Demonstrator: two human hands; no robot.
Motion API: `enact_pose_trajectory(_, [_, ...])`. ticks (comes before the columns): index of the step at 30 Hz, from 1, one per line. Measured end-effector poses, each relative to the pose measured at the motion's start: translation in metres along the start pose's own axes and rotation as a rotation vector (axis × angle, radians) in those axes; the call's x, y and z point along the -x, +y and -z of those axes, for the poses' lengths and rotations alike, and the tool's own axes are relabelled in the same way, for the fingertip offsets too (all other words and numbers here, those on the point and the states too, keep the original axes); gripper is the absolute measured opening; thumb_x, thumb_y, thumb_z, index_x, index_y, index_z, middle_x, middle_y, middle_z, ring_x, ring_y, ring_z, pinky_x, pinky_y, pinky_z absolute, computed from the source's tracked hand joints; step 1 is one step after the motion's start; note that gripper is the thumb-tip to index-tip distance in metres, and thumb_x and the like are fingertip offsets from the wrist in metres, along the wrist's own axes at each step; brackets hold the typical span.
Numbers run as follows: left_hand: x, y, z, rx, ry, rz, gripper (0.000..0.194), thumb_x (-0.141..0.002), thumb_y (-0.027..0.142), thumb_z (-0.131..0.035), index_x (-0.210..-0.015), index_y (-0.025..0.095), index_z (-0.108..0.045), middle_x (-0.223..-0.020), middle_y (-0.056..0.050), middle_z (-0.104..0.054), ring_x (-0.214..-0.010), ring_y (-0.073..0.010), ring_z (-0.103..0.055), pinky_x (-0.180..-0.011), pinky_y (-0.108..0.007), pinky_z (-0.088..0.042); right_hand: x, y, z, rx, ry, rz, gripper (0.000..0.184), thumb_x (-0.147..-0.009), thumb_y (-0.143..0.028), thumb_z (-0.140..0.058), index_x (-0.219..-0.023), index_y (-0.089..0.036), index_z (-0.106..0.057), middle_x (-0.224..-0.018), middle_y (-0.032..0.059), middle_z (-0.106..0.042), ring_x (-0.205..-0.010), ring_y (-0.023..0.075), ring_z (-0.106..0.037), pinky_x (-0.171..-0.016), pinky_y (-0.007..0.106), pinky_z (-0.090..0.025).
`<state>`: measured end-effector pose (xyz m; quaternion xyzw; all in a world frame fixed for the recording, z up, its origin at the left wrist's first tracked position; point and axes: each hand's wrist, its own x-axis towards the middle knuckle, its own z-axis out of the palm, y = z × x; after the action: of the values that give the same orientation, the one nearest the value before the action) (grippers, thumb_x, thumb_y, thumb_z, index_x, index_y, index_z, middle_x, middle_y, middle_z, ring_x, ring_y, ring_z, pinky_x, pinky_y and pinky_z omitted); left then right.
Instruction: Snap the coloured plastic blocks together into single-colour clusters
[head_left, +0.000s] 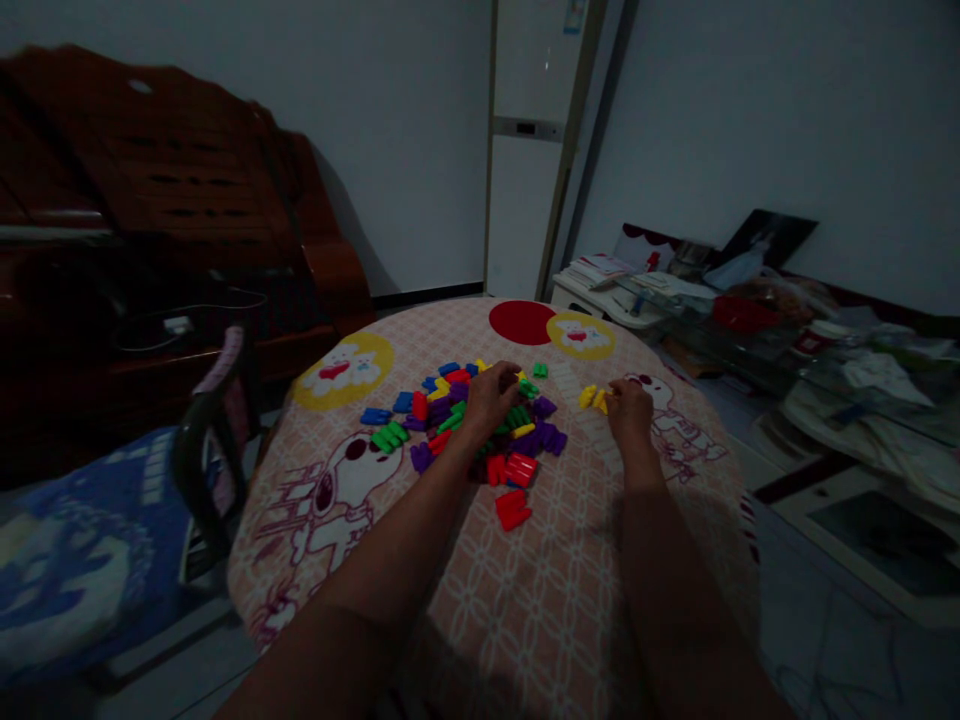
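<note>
- Left hand [491, 395]: over the heap of coloured pieces [456, 416], palm down, fingers bent toward the right; grip hidden, cannot tell whether anything is held.
- Right hand [631, 405]: right of the heap, fingertips at the yellow pieces [587, 397]; cannot tell whether they are clamped on one.
- Heap: small plastic pieces in red, blue, green, yellow and purple, near the middle of the bench [525, 600].
- Near edge of heap: red piece [513, 510], slightly apart from the rest.
- Left edge: blue piece [376, 416], with green pieces [389, 436] just nearer.
- Far right edge: small green piece [540, 370].
- Bench: round, under a patterned cloth.
- Left of bench: chair [206, 455]; beyond it, carved wooden settee [187, 180].
- Right of bench: cluttered glass-topped cabinet [757, 335].
- Far side: tall white unit [525, 200] by the wall.
</note>
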<state>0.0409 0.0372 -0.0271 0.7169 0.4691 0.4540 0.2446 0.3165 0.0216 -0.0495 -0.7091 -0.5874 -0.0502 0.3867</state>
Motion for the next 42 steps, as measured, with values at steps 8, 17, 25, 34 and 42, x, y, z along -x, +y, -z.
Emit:
enact_pose_trajectory(8, [-0.003,-0.006,0.007,-0.093,0.063,0.026,0.03,-0.082,0.009,-0.054,-0.108,0.019,-0.067,-0.108,-0.007,-0.075,-0.097,-0.0192,-0.071,-0.092,-0.036,-0.057,0.001,0.006,-0.002,-0.042,-0.065,-0.048,0.025,-0.067,-0.021,-0.061,-0.088,-0.018,-0.076,-0.089,0.0102,-0.075,-0.081,0.0241,-0.066,-0.081,0.037,-0.051])
enact_pose_trajectory(17, [-0.014,-0.017,0.027,-0.345,0.167,-0.032,0.043,-0.084,0.007,-0.046,-0.123,0.015,-0.063,-0.12,-0.013,-0.067,-0.109,-0.0226,-0.065,-0.101,-0.038,-0.052,0.0,0.005,-0.004,-0.027,-0.021,-0.03,0.036,-0.071,-0.028,-0.061,-0.102,-0.013,-0.074,-0.092,0.0132,-0.073,-0.081,0.0249,-0.065,-0.081,0.038,-0.051])
enact_pose_trajectory(25, [-0.043,-0.022,0.017,-0.67,-0.201,0.057,0.04,-0.086,0.014,-0.053,-0.125,0.016,-0.065,-0.123,-0.016,-0.069,-0.117,-0.0285,-0.063,-0.102,-0.042,-0.049,-0.002,0.002,0.003,-0.086,0.201,-0.046,0.037,-0.075,-0.034,-0.06,-0.102,-0.013,-0.074,-0.088,0.0131,-0.072,-0.077,0.024,-0.062,-0.079,0.039,-0.051])
enact_pose_trajectory(34, [-0.029,-0.023,0.012,-0.789,-0.268,0.002,0.034,-0.094,0.032,-0.053,-0.122,0.024,-0.07,-0.117,-0.015,-0.072,-0.118,-0.0335,-0.059,-0.107,-0.053,-0.037,-0.004,-0.005,0.011,-0.166,0.22,-0.141,0.039,-0.076,-0.035,-0.058,-0.101,-0.011,-0.075,-0.085,0.0128,-0.074,-0.073,0.0238,-0.065,-0.077,0.037,-0.053])
enact_pose_trajectory(42, [-0.017,-0.011,-0.001,-0.784,-0.227,0.002,0.037,-0.087,0.044,-0.064,-0.11,0.017,-0.072,-0.112,-0.018,-0.074,-0.116,-0.0378,-0.061,-0.111,-0.062,-0.03,-0.002,-0.018,0.015,-0.184,0.234,-0.152,0.037,-0.076,-0.031,-0.056,-0.1,-0.011,-0.075,-0.089,0.0144,-0.076,-0.076,0.0248,-0.069,-0.08,0.038,-0.054])
